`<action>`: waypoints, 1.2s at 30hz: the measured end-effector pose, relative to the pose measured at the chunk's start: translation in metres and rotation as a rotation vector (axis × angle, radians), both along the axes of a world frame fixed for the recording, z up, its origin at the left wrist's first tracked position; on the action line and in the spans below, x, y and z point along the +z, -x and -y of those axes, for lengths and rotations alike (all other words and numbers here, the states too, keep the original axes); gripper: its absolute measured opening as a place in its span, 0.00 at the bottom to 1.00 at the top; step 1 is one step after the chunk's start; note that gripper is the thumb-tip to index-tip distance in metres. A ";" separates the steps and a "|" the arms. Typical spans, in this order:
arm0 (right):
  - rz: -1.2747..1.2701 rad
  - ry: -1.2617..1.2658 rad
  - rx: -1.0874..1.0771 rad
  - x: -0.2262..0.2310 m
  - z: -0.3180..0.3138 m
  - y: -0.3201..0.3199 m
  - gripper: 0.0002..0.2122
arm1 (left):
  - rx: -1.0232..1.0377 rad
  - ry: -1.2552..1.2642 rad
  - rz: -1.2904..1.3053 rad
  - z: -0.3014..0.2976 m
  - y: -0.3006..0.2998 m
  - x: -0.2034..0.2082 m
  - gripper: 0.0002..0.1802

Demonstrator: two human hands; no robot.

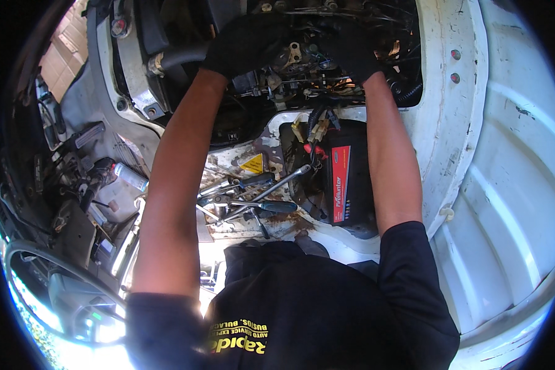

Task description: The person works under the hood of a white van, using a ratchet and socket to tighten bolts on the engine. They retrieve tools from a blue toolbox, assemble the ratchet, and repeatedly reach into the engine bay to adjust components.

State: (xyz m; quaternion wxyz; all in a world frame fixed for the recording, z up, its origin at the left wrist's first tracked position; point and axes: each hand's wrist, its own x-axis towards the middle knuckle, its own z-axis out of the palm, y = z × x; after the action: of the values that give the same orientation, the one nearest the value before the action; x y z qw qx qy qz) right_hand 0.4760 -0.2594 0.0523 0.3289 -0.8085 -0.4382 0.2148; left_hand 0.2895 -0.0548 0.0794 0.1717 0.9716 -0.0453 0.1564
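Both of my arms reach forward into an open engine bay point(296, 86) crowded with dark hoses, wires and metal linkages. My left hand point(246, 46), in a black glove, is over the left part of the engine, beside a pale metal bracket point(295, 52) with holes. On the bracket's other side, my right hand point(348, 49), gloved in black too, reaches in among wires and thin pipes. The dark gloves merge with the shadowed parts, so my fingers and anything in them cannot be made out.
A black battery point(362, 179) with a red label sits below the bay, near loose wire connectors point(317, 131). Several ratchets and wrenches point(253, 200) lie on the worn metal ledge. Left are a thick hose point(185, 57), a spray can point(131, 177) and a steering wheel point(61, 258).
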 end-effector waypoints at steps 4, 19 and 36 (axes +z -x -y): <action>0.240 0.032 -0.006 -0.023 -0.001 -0.005 0.19 | 0.002 -0.004 -0.002 0.000 -0.001 -0.001 0.13; 0.095 0.079 -0.015 -0.006 -0.005 0.001 0.19 | 0.009 -0.017 -0.035 -0.001 0.001 -0.005 0.14; 0.124 0.037 0.008 -0.011 -0.002 -0.002 0.19 | 0.000 -0.044 -0.023 -0.001 0.000 -0.002 0.15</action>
State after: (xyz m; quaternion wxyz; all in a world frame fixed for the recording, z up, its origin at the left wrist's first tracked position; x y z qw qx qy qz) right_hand 0.4782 -0.2569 0.0415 0.2855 -0.8243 -0.4569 0.1738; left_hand 0.2898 -0.0534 0.0769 0.1508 0.9769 -0.0466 0.1444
